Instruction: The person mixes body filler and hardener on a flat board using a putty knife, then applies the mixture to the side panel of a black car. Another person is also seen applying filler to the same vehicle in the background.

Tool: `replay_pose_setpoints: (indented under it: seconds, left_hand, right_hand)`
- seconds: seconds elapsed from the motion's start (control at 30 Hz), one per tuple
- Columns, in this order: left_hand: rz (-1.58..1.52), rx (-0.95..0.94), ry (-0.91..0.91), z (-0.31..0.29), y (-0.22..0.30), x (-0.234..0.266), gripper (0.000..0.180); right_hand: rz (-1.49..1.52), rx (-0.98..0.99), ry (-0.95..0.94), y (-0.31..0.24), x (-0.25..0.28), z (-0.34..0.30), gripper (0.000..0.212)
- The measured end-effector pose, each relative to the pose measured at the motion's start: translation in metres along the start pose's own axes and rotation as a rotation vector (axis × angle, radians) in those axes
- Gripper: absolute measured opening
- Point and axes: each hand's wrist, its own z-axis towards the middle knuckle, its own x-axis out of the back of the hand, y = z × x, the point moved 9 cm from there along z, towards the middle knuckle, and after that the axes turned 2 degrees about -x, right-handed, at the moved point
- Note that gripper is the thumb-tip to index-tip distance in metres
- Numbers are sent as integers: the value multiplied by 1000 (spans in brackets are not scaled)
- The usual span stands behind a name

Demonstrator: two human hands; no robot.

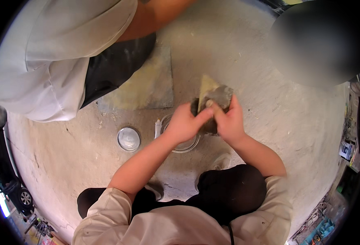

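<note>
In front of me, above an open round tin (187, 148), my two hands meet with their thumbs close together. My left hand (183, 123) is closed on a flat putty spreader (205, 85) with a yellowish, pointed end. My right hand (231, 122) is closed around a flat grey piece smeared with putty (223, 94), which overlaps the spreader; where one ends and the other begins is blurred. The tin is partly hidden under my left hand and wrist. Beside it, on the left, stands a small white tube (158, 128). A round metal lid (128, 139) lies further left.
A co-worker in a light shirt (65, 45) leans in at the upper left, over a putty-smeared sheet (147, 87) on the concrete floor (278, 118). A dark, blurred round shape (318, 45) covers the upper right. Assorted items (346, 150) line the right edge.
</note>
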Motion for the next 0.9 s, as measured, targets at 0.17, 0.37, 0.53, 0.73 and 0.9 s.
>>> replay_pose_setpoints:
  seconds: [0.17,0.37,0.53,0.73,0.9]
  left_hand:
    - [-346,-47,58,12,-24,25,36]
    - [-285,-51,56,25,-23,35,33]
    - [-316,-97,443,27,-45,47,32]
    - [-335,-152,528,34,-40,44,29]
    - [-288,-180,540,43,-21,47,28]
  right_hand:
    - [349,194,289,-13,79,25,31]
    - [-113,392,171,-11,79,13,31]
    - [-499,440,14,-4,46,-7,24]
    - [-683,568,-84,-5,18,-13,33]
    - [-964,461,-126,3,35,-1,35]
